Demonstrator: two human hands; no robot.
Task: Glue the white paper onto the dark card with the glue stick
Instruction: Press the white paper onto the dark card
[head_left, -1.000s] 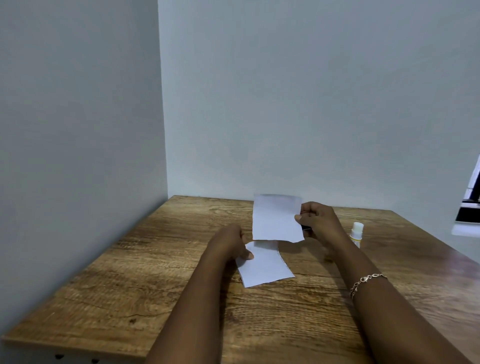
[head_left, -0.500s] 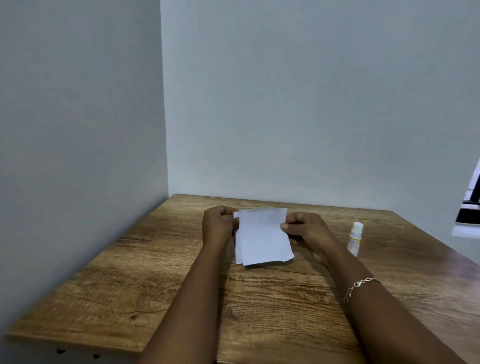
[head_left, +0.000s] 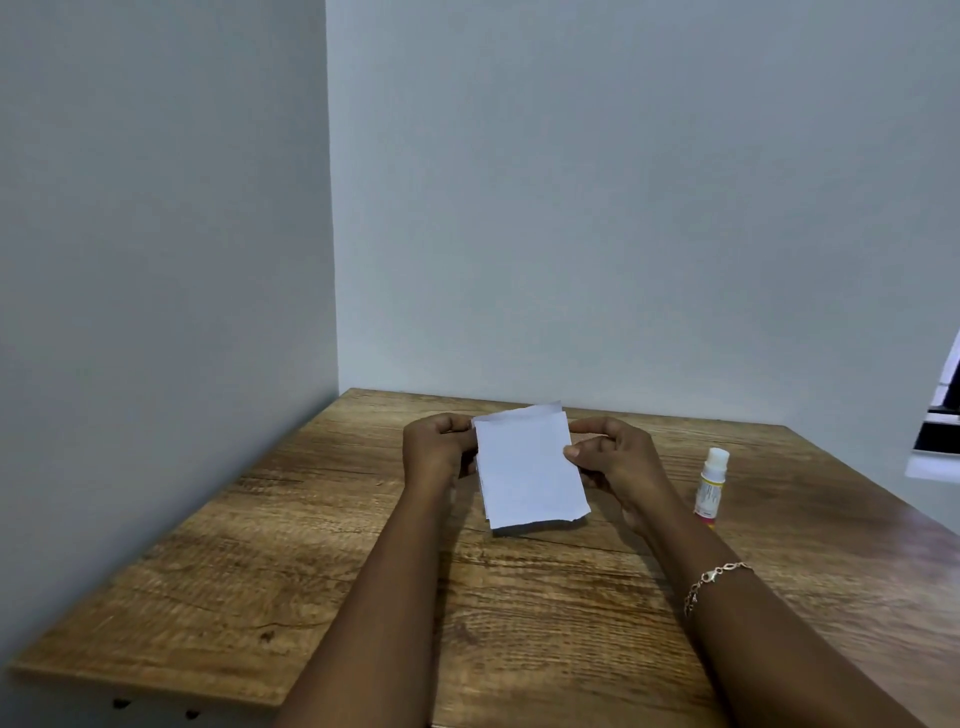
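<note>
White paper (head_left: 527, 467) is held over the middle of the tabletop (head_left: 311, 571) as two stacked sheets, the rear one peeking out at 12 o'clock. A second ago the sheets were apart, one raised and one lying flat. The left grip (head_left: 439, 449) pinches the 9 o'clock edge and the right grip (head_left: 613, 454) the 3 o'clock edge. The glue stick (head_left: 710, 488) stands upright at 3 o'clock, apart and unmoved.

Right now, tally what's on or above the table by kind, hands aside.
Paper sheets: 2, front sheet, back sheet
Glue stick: 1
Bracelet: 1
Total: 4
</note>
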